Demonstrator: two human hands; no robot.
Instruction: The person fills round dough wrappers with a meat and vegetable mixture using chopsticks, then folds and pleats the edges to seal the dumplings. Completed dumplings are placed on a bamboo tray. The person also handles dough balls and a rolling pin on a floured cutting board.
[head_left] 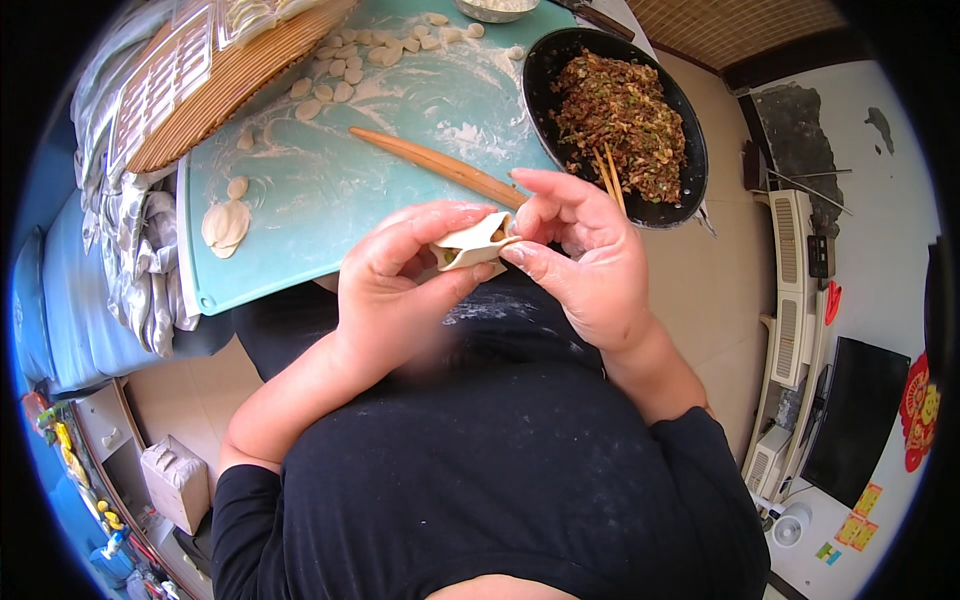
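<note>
Between both hands, in front of my chest, is a dumpling (468, 243), its white wrapper folded over with filling showing at the open ends. My left hand (400, 265) holds it from the left, thumb below and fingers above. On its right edge, my right hand (575, 250) pinches the dough between thumb and index finger, the other fingers curled. Just beyond the hands, a tapered wooden rolling pin (430, 163) lies on the floured green board (300, 235). A black pan (690, 150) of brown minced filling (622, 115) stands at the right, with chopsticks (608, 178) stuck in it.
Several small dough pieces (342, 92) lie across the board's far side. Flat wrappers (227, 226) are stacked near its left edge. A round woven tray (250, 80) with clear plastic trays (170, 85) overlaps the far left corner. A bowl of flour (497, 8) stands at the back.
</note>
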